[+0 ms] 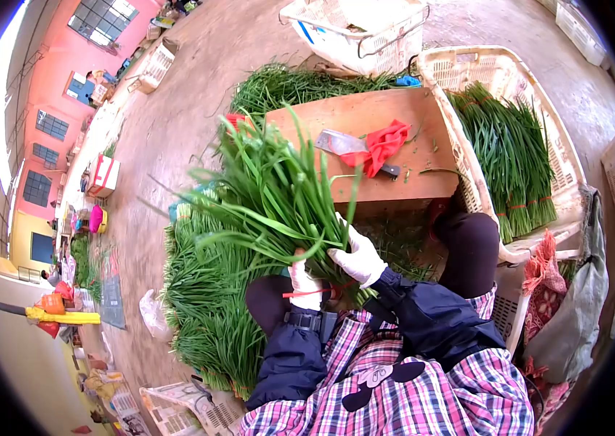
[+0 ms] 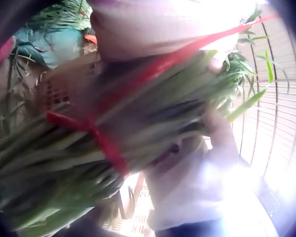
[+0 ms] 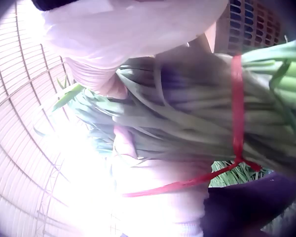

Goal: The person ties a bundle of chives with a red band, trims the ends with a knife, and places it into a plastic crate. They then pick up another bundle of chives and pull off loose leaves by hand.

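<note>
A bunch of long green leaves, which look like garlic chives, is held in both hands above the lap. My left hand, in a white glove with bare fingertips, grips the bunch near its stem end. My right hand, gloved the same way, grips it from the other side. A red tie circles the stems. Its loose end trails across the left glove, as the right wrist view shows. The leaf tips fan out away from me, over the heaped chives on the left.
A wooden board ahead bears a cleaver and a red cloth. On the right stands a plastic basket with tied chive bundles. Another white basket is at the back, beside more loose chives.
</note>
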Tool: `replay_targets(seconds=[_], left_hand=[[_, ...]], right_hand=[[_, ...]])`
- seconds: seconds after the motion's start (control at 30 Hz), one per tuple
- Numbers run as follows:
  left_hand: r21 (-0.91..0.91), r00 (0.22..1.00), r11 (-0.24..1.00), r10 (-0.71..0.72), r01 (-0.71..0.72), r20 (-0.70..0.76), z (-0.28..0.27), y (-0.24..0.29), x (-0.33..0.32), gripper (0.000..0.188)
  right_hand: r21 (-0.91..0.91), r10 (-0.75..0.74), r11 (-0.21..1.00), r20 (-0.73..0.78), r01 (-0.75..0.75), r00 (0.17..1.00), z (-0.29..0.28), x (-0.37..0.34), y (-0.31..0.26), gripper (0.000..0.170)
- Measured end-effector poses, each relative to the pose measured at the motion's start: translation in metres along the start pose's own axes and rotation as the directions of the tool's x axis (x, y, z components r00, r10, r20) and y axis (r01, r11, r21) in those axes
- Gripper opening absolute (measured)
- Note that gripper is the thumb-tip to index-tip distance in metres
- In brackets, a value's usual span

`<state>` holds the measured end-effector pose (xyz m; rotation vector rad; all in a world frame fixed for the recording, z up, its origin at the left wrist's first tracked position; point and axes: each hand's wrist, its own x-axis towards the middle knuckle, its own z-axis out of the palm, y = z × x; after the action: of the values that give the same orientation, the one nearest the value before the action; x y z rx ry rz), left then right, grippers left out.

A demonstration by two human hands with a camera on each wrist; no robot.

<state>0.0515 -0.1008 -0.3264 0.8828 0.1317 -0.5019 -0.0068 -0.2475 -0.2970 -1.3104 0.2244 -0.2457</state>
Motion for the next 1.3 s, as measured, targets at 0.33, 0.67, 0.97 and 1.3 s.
replay_targets(seconds=[0.33, 0.67, 0.97, 1.3], left_hand=[[0.122, 0.999, 0.992, 0.009, -0.003, -0.053, -0.015, -0.003, 0.005, 0.041], [0.015, 1.000, 1.000, 0.019, -0.019, 0.017, 0.018, -0.002, 0.000, 0.034], [-0.084, 0.994, 0.996, 0.005, 0.004, 0.105, 0.024, -0.004, -0.003, 0.039], [-0.139, 0.992, 0.990, 0.036, -0.019, 0.121, 0.030, 0.004, -0.006, 0.037]], right_hand=[[-0.830, 0.202, 0.557, 0.158, 0.020, 0.967, -0.068, 0.006, -0.058, 0.070], [-0.784, -0.632, 0.232, 0.329, 0.576, 0.702, -0.054, 0.042, -0.173, 0.018], [-0.766, -0.190, -0.246, 0.639, 0.594, 0.745, -0.041, 0.080, -0.159, 0.014], [0.039, -0.255, 0.952, 0.645, 0.302, 0.720, -0.079, 0.045, -0.203, 0.017]])
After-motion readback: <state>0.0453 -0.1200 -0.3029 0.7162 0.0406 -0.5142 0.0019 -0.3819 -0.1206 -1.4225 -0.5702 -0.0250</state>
